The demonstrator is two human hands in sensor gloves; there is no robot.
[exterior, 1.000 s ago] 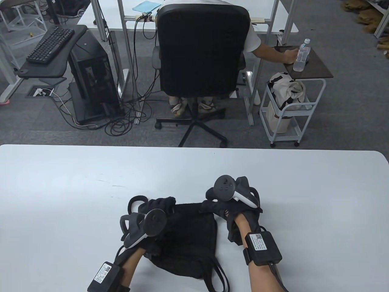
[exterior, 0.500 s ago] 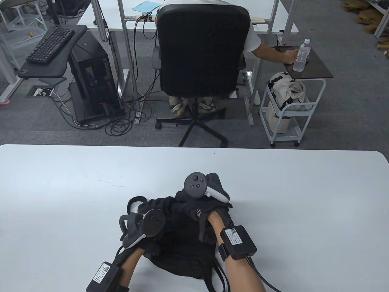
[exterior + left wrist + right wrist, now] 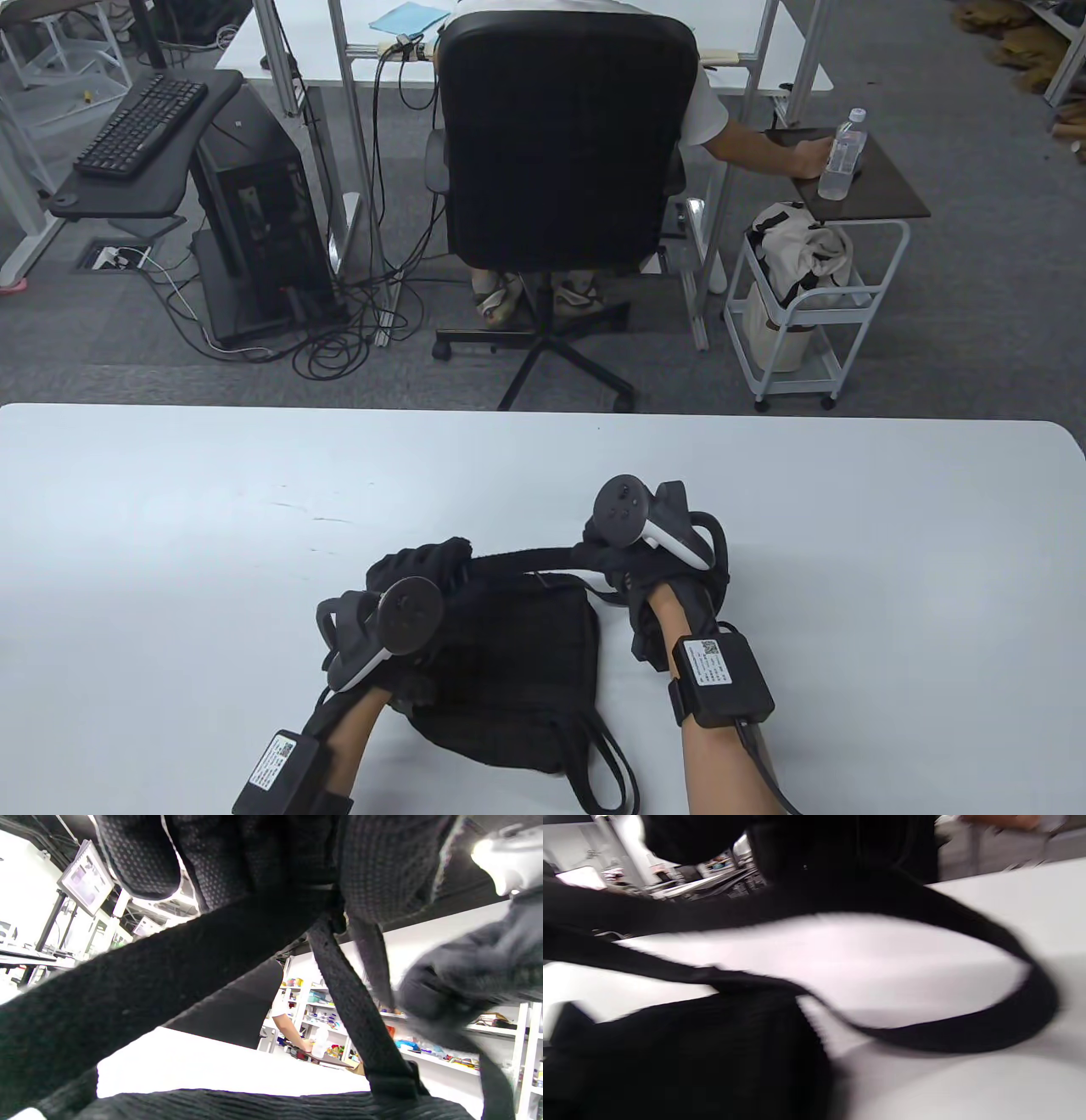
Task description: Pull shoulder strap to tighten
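The left hand [image 3: 416, 586] is clenched on the strap hardware at the top left corner of the one black bag [image 3: 509, 671], which lies flat on the white counter [image 3: 170, 509] near its front edge. From that grip the single shoulder strap [image 3: 526, 560] runs rightward, lifted just above the bag's top edge, to the right hand [image 3: 632, 564], which grasps the strap, its slack looping beyond. To tighten well, the left hand should pin the buckle end down firmly while the right draws the strap straight away along its own line, steadily, without twisting the webbing or dragging the bag across the counter. Counted: one bag, one shoulder strap, two carry handles [image 3: 607, 764] trailing at the bag's near edge.
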